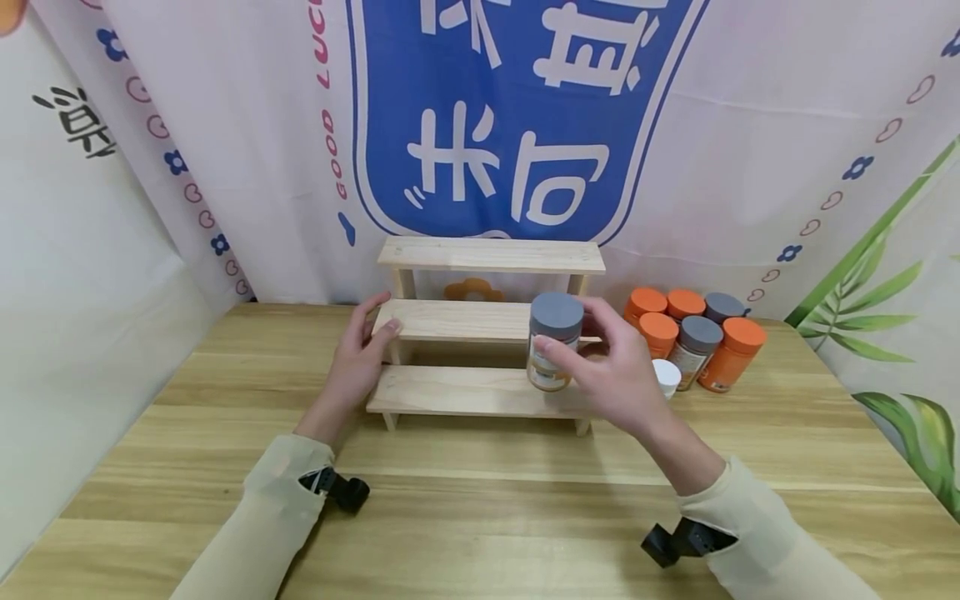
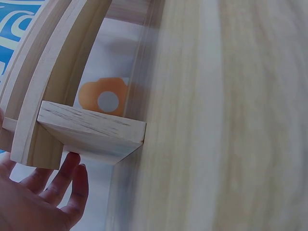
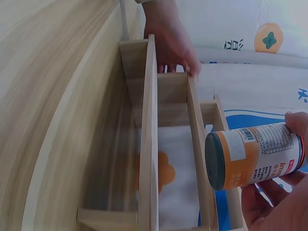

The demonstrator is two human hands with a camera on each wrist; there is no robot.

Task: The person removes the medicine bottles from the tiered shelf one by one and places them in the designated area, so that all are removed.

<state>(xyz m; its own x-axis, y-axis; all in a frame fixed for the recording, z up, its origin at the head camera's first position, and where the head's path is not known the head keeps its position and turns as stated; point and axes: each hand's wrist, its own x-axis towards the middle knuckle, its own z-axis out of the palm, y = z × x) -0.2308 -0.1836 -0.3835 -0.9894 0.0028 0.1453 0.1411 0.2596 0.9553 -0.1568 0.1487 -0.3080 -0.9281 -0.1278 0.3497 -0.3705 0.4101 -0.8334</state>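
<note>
A three-tier stepped wooden rack stands on the table. My left hand grips the left end of its middle board, thumb at the front corner and fingers behind; in the left wrist view, the fingertips show at the end support. My right hand holds a supplement jar with a grey lid, thumb across its front. In the head view the jar overlaps the right part of the middle and lower boards. The right wrist view shows its white and orange printed label.
Right of the rack stands a cluster of jars: several with orange lids, two with grey lids and a white-lidded one. A printed curtain hangs behind the table. Black wrist cameras sit on both sleeves.
</note>
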